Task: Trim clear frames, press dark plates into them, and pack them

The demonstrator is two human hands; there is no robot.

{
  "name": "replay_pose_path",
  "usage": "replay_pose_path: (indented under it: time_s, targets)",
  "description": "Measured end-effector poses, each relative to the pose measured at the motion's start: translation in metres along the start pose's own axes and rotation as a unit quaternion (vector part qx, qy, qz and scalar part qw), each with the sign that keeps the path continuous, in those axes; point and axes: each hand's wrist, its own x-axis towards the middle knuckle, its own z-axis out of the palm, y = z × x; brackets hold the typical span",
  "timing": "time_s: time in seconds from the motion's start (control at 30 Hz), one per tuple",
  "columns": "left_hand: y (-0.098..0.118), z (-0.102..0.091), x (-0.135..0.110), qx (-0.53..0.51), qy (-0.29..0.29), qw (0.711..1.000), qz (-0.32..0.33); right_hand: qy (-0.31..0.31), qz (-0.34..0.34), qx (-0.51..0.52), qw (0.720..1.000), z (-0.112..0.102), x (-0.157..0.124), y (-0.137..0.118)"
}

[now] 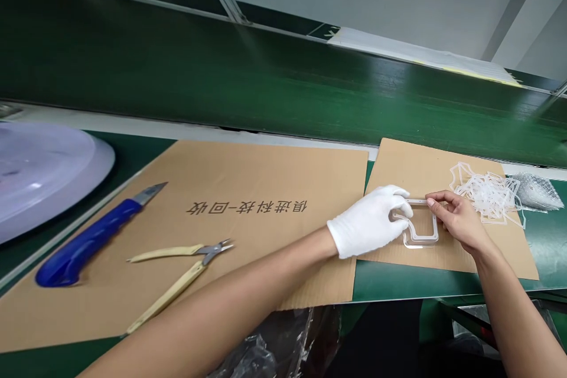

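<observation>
Between my hands is a clear plastic frame-shaped part (426,241), lying on or just over the right cardboard sheet (385,254). My left hand (374,218), in a white glove, pinches its left side with thumb and fingers. Bare, my right hand (460,218) grips the upper right corner between thumb and forefinger. A tangled pile of thin white plastic strips (487,192) sits just beyond the right hand. To the left, pliers with yellow handles (177,289) lie with their handles spread. A blue-handled knife (97,236) rests farther left, its blade pointing away.
A large left cardboard sheet (266,171) with printed characters lies under the tools. A translucent round plastic piece (53,171) stands at the far left. Bubble wrap (538,192) is at the right. A green conveyor belt (266,82) runs behind; a clear plastic bag (274,348) hangs below the front edge.
</observation>
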Motion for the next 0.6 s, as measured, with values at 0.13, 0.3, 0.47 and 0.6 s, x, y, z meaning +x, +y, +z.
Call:
replay_pose_path:
  time_s: [0.13, 0.3, 0.47, 0.6]
  targets:
    - [-0.005, -0.007, 0.004, -0.076, 0.022, 0.996, -0.046, -0.017, 0.011, 0.018, 1.0, -0.002, -0.001, -0.002]
    - [-0.015, 0.005, 0.013, -0.097, 0.061, 0.988, -0.101, -0.013, 0.059, 0.046, 0.997, -0.004, 0.004, -0.005]
    - [-0.019, 0.008, 0.015, -0.113, 0.059, 0.987, -0.097, -0.004, 0.063, 0.032, 0.997, -0.001, 0.008, -0.008]
    - [-0.018, 0.003, 0.013, -0.152, 0.046, 0.981, -0.113, -0.008, 0.002, -0.007, 1.0, 0.005, 0.008, -0.008]
